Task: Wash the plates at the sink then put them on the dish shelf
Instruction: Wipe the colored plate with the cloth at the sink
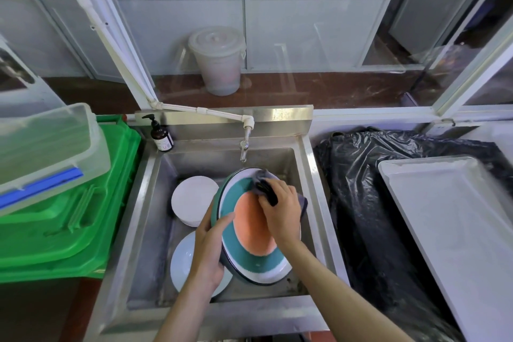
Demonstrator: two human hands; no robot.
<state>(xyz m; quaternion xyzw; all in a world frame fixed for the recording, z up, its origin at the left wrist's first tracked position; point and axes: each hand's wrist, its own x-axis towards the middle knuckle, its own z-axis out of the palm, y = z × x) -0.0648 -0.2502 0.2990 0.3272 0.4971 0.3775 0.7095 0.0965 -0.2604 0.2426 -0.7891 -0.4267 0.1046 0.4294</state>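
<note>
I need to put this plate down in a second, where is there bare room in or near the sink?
The white tray on the right lies bare. In the sink, only the far strip under the tap is free. The left side is crowded by two white plates.

Both bare forearms enter from the bottom edge of the frame and converge toward its centre. The left hand [208, 251] sits just below centre, its fingers curled round the lower left rim of a tilted plate [251, 226], thumb lying across the plate's face and pointing up and right. The right hand [281, 207], slightly higher and right of centre, shows its back to the camera, fingers bent down and gripping a dark cloth [266, 187] pressed against the plate's upper part
</note>
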